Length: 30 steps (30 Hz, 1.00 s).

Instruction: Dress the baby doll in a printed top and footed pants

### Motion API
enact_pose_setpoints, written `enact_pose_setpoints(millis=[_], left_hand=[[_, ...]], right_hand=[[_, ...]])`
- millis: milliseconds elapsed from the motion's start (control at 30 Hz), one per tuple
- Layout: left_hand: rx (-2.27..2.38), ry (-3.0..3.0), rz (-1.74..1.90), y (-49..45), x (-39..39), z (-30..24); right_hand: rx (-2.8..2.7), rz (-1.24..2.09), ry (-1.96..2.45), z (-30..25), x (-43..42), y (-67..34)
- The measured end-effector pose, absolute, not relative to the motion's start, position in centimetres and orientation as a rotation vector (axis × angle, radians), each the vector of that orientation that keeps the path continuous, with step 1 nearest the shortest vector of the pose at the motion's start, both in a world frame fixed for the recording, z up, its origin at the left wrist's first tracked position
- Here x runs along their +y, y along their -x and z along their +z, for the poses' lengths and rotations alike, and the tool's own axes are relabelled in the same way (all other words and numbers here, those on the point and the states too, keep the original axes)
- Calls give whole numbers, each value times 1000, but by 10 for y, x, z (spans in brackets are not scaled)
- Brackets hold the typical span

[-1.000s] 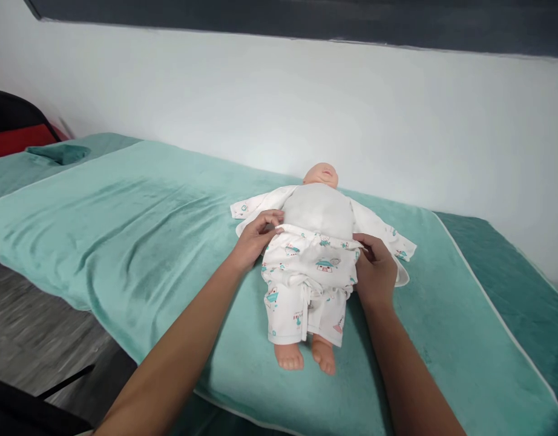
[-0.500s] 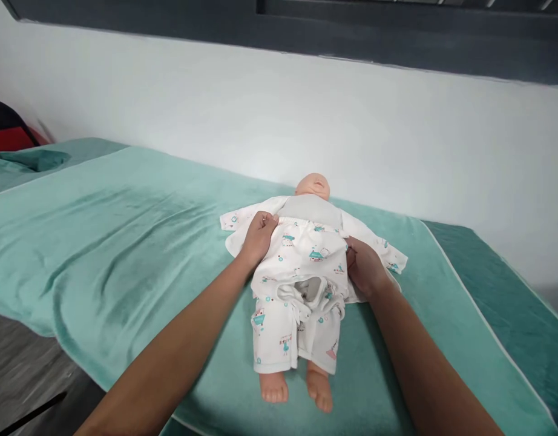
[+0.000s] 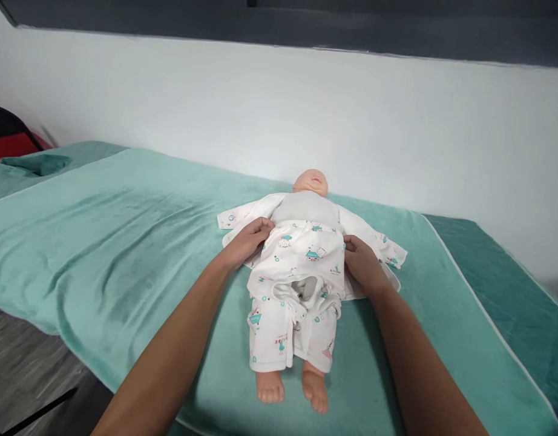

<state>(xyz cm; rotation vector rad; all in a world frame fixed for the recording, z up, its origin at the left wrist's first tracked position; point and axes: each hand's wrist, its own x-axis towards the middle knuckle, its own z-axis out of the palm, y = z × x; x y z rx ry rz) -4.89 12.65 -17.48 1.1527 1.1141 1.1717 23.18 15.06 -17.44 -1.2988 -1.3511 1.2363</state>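
Note:
A baby doll [image 3: 310,181] lies on its back, its head toward the wall and its bare feet toward me. It wears white printed split-crotch pants [image 3: 301,257], pulled up to the waist, with a gap at the crotch. Its white long-sleeved top [image 3: 367,233] is spread open under it, both sleeves out sideways, and the grey torso shows. My left hand [image 3: 248,241] is closed at the left end of the waistband, fingertips on the cloth. At the right side of the waist, my right hand [image 3: 364,265] pinches the pants' edge, its fingertips partly hidden.
A wrinkled light-green sheet [image 3: 124,242] covers the bed, with darker green cloth [image 3: 510,290] at the right. Behind it rises a white wall [image 3: 279,109] under a dark ledge [image 3: 351,30]. A red and black object [image 3: 11,136] stands at the far left.
My left hand has shifted slightly left and down along the waist, lying flatter. My right hand stays at the right side of the waistband. The view has moved a little.

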Motion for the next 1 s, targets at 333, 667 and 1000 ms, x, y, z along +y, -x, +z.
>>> enact_pose_setpoints(millis=[333, 667, 1000], left_hand=[[969, -1037, 1019, 62, 122, -173], [864, -908, 981, 56, 122, -179], [821, -917, 1026, 43, 117, -175]], right_hand=[[-1394, 1341, 1276, -165, 144, -228], [-1308, 1517, 1140, -162, 137, -216], [-1108, 1722, 887, -174, 138, -199]])
